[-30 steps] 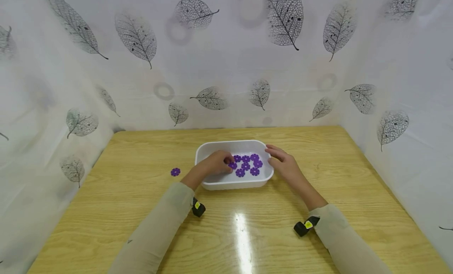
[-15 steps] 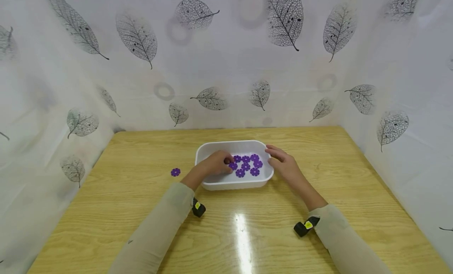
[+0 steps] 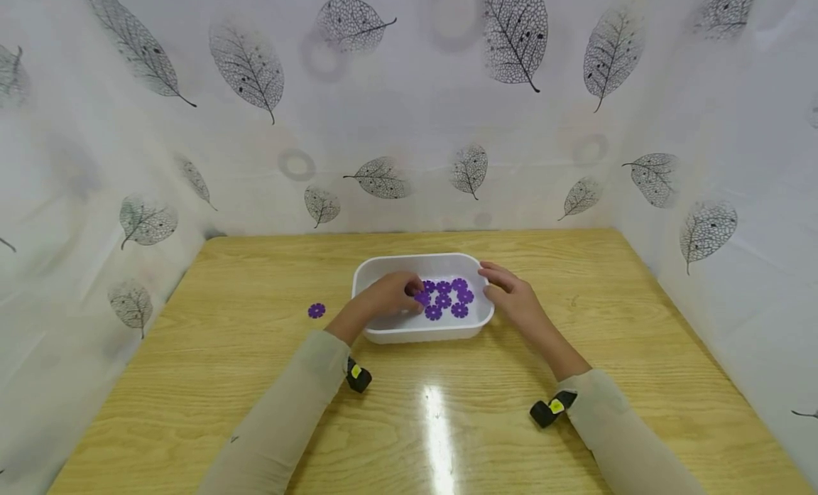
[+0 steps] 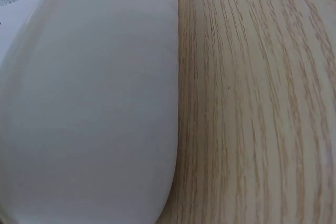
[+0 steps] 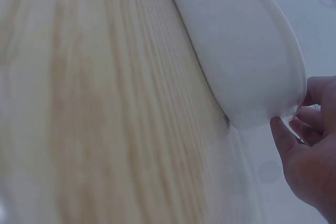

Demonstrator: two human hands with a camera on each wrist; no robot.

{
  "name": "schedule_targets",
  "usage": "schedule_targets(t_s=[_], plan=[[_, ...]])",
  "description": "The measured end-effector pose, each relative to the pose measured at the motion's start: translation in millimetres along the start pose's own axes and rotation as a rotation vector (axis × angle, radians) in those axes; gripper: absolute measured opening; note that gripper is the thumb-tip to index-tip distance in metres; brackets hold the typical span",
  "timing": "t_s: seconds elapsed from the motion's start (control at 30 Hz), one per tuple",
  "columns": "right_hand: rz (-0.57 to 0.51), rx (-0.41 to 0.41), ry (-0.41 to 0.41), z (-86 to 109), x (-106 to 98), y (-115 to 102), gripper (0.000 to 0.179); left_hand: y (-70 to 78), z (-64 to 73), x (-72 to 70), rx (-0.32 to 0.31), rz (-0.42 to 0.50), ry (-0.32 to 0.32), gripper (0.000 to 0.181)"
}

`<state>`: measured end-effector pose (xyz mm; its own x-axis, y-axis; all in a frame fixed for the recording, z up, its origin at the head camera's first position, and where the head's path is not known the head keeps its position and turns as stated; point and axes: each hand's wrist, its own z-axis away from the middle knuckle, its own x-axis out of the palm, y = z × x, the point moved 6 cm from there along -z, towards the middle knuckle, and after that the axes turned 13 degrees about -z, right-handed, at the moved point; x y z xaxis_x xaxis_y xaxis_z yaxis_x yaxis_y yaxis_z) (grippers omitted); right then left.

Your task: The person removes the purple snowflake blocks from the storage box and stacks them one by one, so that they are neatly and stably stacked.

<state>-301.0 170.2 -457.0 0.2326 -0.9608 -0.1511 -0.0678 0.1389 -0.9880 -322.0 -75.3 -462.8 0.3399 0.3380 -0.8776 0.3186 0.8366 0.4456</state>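
Observation:
A white plastic basin [image 3: 423, 332] with rounded corners stands on the table. Several purple flower-shaped discs [image 3: 444, 301] lie flat on its floor, towards the right. My left hand [image 3: 388, 294] reaches in over the near left side, and its thumb and fingers pinch one purple disc [image 3: 422, 298] at the left of the group. At the right end, my right hand [image 3: 515, 293] holds the basin, fingers at the rim and thumb against the outer wall. The right wrist view shows this hand [image 5: 310, 145] at the basin's end. In the left wrist view only the basin's outer wall [image 4: 100, 98] and table show.
One more purple disc [image 3: 316, 310] lies on the wooden table [image 3: 255, 282], left of the basin. A pale curtain [image 3: 409, 118] with a leaf print closes off the back and both sides.
The disc between my left fingertips has shifted slightly, and more of it shows now. My right hand and the basin stay where they were.

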Motion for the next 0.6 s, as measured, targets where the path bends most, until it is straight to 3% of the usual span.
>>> schedule_targets(t_s=[0.2, 0.6], plan=[[-0.005, 0.017, 0.008, -0.4, 1, 1, 0.043, 0.0, 0.9, -1.4, 0.013, 0.031, 0.001, 0.038], [-0.014, 0.015, 0.0, -0.1, 0, 1, 0.044, 6.7, 5.7, -17.6, 0.033, 0.097, 0.081, 0.038]])
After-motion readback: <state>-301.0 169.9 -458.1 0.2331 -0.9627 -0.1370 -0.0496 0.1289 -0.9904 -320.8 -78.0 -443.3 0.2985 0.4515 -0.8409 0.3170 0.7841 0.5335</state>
